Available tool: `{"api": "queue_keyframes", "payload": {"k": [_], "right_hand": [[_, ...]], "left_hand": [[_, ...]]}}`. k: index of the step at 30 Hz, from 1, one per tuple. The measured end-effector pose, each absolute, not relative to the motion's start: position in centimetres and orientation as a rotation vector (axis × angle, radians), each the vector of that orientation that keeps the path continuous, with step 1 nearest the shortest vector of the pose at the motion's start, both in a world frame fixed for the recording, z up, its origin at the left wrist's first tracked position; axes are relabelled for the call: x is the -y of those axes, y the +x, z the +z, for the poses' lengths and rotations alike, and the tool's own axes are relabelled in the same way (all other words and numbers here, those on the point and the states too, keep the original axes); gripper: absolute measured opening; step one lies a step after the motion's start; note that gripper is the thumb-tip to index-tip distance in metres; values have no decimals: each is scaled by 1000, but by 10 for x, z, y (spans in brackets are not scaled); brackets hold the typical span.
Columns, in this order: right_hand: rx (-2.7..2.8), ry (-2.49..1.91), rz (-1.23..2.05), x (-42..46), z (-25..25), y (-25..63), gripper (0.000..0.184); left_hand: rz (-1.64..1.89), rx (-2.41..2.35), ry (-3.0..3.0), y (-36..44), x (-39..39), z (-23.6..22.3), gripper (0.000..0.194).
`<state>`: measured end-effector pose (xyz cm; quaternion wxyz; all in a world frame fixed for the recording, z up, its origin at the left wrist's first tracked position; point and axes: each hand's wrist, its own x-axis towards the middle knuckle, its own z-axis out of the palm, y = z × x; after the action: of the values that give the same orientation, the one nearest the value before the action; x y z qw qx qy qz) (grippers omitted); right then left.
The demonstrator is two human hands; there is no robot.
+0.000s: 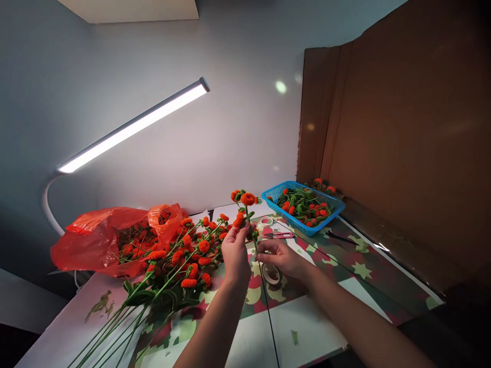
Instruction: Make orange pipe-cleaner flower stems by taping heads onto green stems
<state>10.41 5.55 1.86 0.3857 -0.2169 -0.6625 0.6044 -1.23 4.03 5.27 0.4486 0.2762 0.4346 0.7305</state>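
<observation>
An artificial flower spray (248, 199) with fuzzy orange heads and a green upper stem stands upright between my hands, its dark bare stem running down toward the table's front. Near the top, my left hand (235, 253) pinches it just below an orange head. Slightly lower and to the right, my right hand (282, 256) has its fingers closed around the green stem. A roll of pale tape (270, 274) shows just below my right hand; whether it touches the hand I cannot tell. Behind the hands are pink-handled thread snips (279, 235) and another tape roll (266, 221).
Several finished orange flower stems (192, 255) lie at left beside a red plastic bag (92, 240) of more flowers. A blue basket (316, 229) holds small orange flowers and green pieces. A lit lamp (134, 128) hangs over the left; cardboard (395, 128) stands at right.
</observation>
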Motion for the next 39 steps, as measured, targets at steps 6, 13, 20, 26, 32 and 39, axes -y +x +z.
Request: {"api": "queue_keyframes", "payload": {"k": [6, 13, 20, 26, 32, 39], "right_hand": [[1675, -529, 1548, -56, 18, 105, 31], [1680, -502, 1562, -57, 15, 105, 31], [1667, -503, 1612, -54, 22, 106, 33], [1625, -411, 1759, -53, 22, 108, 29], [1478, -340, 1923, -53, 20, 111, 29], [1429, -318, 1934, -50, 22, 112, 27]], "left_hand": [[1634, -1148, 562, -15, -38, 60, 25], [1468, -1163, 462, -19, -36, 71, 21], [1625, -1295, 1029, -34, -37, 68, 49], [1514, -1214, 2199, -69, -45, 84, 25], [1366, -1120, 2583, -77, -46, 92, 14], [1678, -1237, 2663, -59, -38, 76, 14]]}}
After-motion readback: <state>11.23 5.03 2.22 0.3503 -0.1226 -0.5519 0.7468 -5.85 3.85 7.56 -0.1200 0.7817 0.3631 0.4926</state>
